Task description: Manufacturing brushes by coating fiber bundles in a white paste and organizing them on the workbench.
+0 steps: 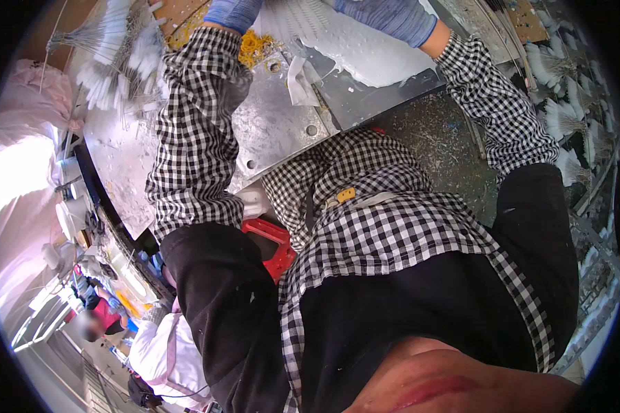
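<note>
My left hand, in a blue knitted glove, reaches to the top edge of the head view, which cuts off its fingers. My right hand wears a matching glove and stretches over a dark plate spread with thick white paste. Its fingers are out of sight at the upper rim. Between the hands lies a row of thin white strands or wires, close to the paste. Whatever either hand holds cannot be made out. A clump of yellow material sits just below my left hand.
A scuffed metal plate with holes carries a white scrap. Bundles of white-tipped thin stems lie at left and right. Below the table edge is a red plastic object. Other people work at the lower left.
</note>
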A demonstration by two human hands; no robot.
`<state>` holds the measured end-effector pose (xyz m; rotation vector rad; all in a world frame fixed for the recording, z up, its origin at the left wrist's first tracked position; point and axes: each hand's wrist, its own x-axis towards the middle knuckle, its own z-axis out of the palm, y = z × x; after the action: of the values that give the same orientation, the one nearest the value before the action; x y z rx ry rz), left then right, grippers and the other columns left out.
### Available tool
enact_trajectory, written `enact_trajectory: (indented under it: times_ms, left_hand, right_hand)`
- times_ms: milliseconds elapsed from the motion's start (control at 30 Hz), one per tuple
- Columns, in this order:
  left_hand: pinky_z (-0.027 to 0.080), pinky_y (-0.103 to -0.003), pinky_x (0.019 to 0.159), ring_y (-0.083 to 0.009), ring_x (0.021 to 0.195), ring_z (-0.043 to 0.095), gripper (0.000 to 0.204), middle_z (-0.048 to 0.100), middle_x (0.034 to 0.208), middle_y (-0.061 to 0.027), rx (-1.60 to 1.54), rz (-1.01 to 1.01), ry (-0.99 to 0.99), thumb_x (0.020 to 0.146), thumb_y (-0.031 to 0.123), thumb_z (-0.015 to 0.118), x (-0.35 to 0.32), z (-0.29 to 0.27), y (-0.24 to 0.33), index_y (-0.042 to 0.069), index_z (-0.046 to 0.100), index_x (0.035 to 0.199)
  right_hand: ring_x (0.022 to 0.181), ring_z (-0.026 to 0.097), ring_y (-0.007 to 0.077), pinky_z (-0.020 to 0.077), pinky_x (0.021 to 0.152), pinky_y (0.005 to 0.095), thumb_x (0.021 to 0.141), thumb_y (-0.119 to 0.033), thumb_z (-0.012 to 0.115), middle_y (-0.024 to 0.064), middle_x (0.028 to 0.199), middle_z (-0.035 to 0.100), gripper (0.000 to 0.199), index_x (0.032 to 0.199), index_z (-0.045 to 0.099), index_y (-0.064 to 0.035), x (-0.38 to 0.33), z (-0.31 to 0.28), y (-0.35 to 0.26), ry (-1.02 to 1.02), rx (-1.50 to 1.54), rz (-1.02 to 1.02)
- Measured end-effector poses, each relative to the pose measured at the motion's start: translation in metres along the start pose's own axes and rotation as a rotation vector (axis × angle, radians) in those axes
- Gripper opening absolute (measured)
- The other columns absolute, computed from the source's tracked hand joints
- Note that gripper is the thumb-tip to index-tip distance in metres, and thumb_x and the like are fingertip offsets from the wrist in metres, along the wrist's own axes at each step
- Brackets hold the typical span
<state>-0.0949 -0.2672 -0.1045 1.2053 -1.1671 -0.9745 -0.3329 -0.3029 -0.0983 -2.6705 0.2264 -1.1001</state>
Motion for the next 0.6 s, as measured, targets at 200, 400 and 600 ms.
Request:
enact_trajectory:
  times_ms: [200, 400, 600]
  left_hand:
    - [0.051, -0.025, 0.077, -0.0078, 0.083, 0.06, 0.021, 0.066, 0.093, 0.0039, -0.027, -0.054, 0.054, 0.091, 0.011, 0.073, -0.007, -0.003, -0.003, 0.011, 0.066, 0.111]
    - [0.05, -0.027, 0.079, -0.0099, 0.087, 0.058, 0.025, 0.065, 0.099, 0.0022, 0.032, 0.123, 0.064, 0.093, 0.011, 0.072, -0.001, 0.014, -0.013, 0.007, 0.064, 0.116]
    - [0.051, -0.037, 0.087, -0.0234, 0.094, 0.062, 0.035, 0.066, 0.106, -0.0084, 0.424, 0.404, 0.012, 0.091, 0.009, 0.069, -0.014, 0.037, -0.005, 0.003, 0.058, 0.123]
  right_hand:
    - [0.086, 0.071, 0.0345, 0.0559, 0.077, 0.0419, 0.087, -0.025, 0.068, 0.0144, 0.095, 0.073, 0.032, 0.112, 0.069, -0.005, 0.012, -0.007, -0.013, -0.309, 0.101, 0.448]
    - [0.085, 0.071, 0.0293, 0.056, 0.078, 0.0403, 0.084, -0.031, 0.072, 0.0147, 0.091, 0.073, 0.041, 0.114, 0.068, -0.0041, 0.012, 0.0, -0.003, -0.304, 0.35, 0.501]
    - [0.086, 0.068, 0.0324, 0.055, 0.082, 0.0424, 0.086, -0.033, 0.072, 0.0156, 0.092, 0.069, 0.038, 0.11, 0.066, -0.0048, -0.014, 0.013, 0.015, -0.265, 0.246, 0.468]
